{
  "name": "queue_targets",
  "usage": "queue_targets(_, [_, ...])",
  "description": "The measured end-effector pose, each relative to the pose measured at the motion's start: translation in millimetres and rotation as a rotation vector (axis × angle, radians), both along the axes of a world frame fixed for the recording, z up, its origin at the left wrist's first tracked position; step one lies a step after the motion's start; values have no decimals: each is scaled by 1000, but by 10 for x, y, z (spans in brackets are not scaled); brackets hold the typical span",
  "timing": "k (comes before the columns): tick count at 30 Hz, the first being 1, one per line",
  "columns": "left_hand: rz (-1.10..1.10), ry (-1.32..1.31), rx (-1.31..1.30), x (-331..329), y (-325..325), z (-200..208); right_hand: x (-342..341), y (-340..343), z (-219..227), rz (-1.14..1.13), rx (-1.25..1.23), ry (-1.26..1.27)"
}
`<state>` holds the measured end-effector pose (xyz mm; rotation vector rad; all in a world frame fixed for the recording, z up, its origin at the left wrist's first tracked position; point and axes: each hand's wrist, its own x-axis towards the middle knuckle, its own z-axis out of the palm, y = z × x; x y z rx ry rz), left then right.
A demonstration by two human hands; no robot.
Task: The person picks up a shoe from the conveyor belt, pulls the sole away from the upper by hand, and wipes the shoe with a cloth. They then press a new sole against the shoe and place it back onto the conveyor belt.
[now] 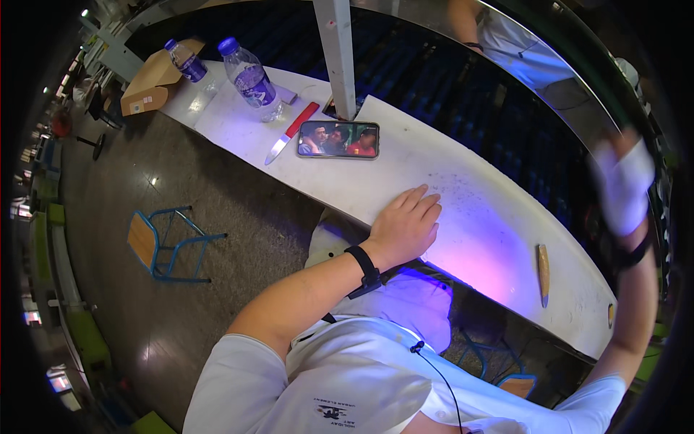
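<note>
My left hand (406, 226) lies flat on the near edge of the white tabletop (434, 155), fingers stretched out, nothing in it. Raised over the far right side, my right hand (623, 184) is smeared by motion. Something white covers it or is held in it; whether a glove or a cloth I cannot make out. A phone (337, 139) with a lit picture on its screen lies beyond my left hand. Beside it is a knife (293, 132) with a red handle. A thin brown tool with a pointed end (543, 275) rests on the tabletop's right part.
Two clear bottles with purple labels, a larger one (253, 83) and a smaller one (189, 64), stand near a cardboard box (152, 83). A metal post (336, 58) rises behind the phone. Dark rollers (441, 79) run behind the tabletop. A blue-framed stool (177, 249) stands at left.
</note>
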<state>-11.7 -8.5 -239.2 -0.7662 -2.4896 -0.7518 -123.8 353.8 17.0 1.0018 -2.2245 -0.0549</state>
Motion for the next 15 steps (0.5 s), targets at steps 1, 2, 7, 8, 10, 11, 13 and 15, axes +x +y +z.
queue_targets(1, [2, 5, -10, -1, 0, -12, 237, -80, -349, -4, 141, -120])
queue_targets(2, [11, -5, -26, 14, -7, -8, 302, -49, -654, -100, 171, -336])
queue_targets(7, [0, -28, -115, 19, -24, 92, -546, 2497, -2250, -1222, 144, -623])
queue_targets(8, [-26, -23, -89, -30, 74, 92, -374, 3644, -2414, -986, -240, -700])
queue_targets(10, [-47, -18, -22, -27, 41, 58, -366, 4696, -2370, -1074, -512, -989])
queue_targets(11, [-28, -8, -46, -13, -9, 63, -506, 4685, -2566, -1065, -640, -1003])
queue_targets(13, [3, -6, -88, -21, -51, 97, -799, 4492, -2835, -1052, -530, -957])
queue_targets(15, [-21, -2, -102, -7, -12, 124, -647, 4299, -2926, -1092, -426, -882])
